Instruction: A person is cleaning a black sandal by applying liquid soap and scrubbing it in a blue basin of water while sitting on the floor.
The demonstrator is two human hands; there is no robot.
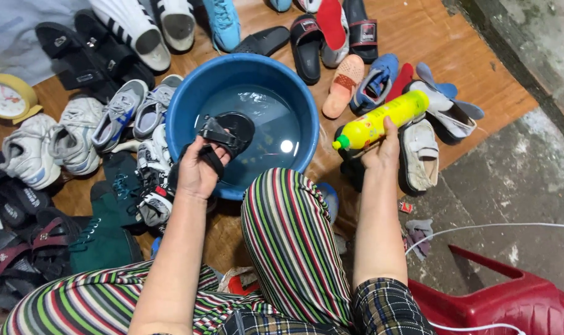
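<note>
- Striped trouser knee [288, 236] sits closest, between my arms.
- Left hand [198, 170] fingers curl tight around black sandal [223, 136] over blue basin [189, 99].
- Right hand [381, 152] clasps yellow bottle [381, 121], tilted.

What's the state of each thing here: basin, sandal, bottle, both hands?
Blue basin: upright, holds water.
Black sandal: held over the water, straps up.
Yellow bottle: tilted, green cap on, nozzle toward basin.
Left hand: closed on the sandal.
Right hand: gripping the bottle.
Clock: lying on the floor, face up.
Red stool: upright, unoccupied.
</note>
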